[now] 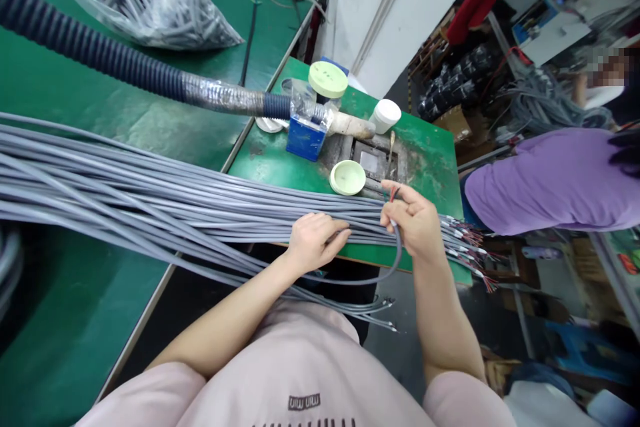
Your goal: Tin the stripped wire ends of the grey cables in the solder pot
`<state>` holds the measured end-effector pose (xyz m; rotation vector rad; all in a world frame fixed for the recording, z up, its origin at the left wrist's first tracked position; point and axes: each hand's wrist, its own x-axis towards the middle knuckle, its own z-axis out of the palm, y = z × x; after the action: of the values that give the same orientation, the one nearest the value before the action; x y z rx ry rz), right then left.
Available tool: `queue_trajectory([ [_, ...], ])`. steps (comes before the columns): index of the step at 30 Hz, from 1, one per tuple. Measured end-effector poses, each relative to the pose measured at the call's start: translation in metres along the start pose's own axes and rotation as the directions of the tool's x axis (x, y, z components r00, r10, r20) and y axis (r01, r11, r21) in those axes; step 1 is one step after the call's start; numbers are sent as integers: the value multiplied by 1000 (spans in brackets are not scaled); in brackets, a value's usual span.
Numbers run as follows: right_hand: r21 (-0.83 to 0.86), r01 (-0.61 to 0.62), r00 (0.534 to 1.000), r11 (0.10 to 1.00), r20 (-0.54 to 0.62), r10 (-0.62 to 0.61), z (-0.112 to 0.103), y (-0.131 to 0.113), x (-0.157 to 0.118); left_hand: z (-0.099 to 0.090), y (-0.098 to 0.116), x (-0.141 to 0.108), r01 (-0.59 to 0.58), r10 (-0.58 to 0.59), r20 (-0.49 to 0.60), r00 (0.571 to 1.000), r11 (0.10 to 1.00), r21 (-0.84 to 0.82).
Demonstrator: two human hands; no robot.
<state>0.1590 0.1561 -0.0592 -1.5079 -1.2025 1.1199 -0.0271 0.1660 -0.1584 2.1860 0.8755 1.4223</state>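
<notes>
"what are your hands on?"

"my left grip (315,243) lies open across the grey cable bundle (200,203); my right grip (413,223) pinches one looped cable (399,247) near its red cores (393,193)."

"how far along?"

"the stripped ends (465,237) fan out bare past the green worktop (430,167); i can't count what's left."

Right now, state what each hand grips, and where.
The right hand pinches a grey cable near its wire end; the left hand lies across the cable bundle, no clear hold.
</notes>
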Motion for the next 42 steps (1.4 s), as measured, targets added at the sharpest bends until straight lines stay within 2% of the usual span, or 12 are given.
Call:
queue_trajectory([
  [3,117,-16,1000,993,-2,17,14,6,-34,-1,13,1,204,-209,11,978,935,-290],
  [5,171,-34,999,985,3,34,22,10,-48,3,24,-1,399,-392,136,910,738,-544],
  [7,219,-62,998,974,41,54,27,15,-55,9,33,-5,543,-487,312,816,459,-703],
  [10,294,-126,984,948,159,81,30,22,-60,17,42,-11,621,-483,495,723,140,-771],
  [13,360,-186,959,914,267,90,30,28,-63,21,47,-13,643,-417,602,681,-52,-764],
  [15,400,-208,951,892,296,89,31,30,-65,20,49,-12,656,-389,647,656,-131,-743],
  [22,442,-241,946,864,307,106,30,31,-70,19,53,-12,676,-393,681,618,-178,-716],
  [27,472,-256,932,844,352,86,26,36,-70,22,57,-14,690,-511,654,558,-152,-707],
  [30,505,-265,923,822,380,65,25,41,-70,22,62,-11,693,-557,629,543,-126,-710],
  [34,527,-280,916,802,397,59,25,48,-71,21,66,-7,696,-595,588,548,-66,-715],
  [39,543,-313,903,779,424,68,27,56,-71,21,67,-9,672,-637,497,589,45,-739],
  [42,555,-325,901,766,428,71,29,60,-71,22,68,-10,669,-620,502,603,51,-741],
])
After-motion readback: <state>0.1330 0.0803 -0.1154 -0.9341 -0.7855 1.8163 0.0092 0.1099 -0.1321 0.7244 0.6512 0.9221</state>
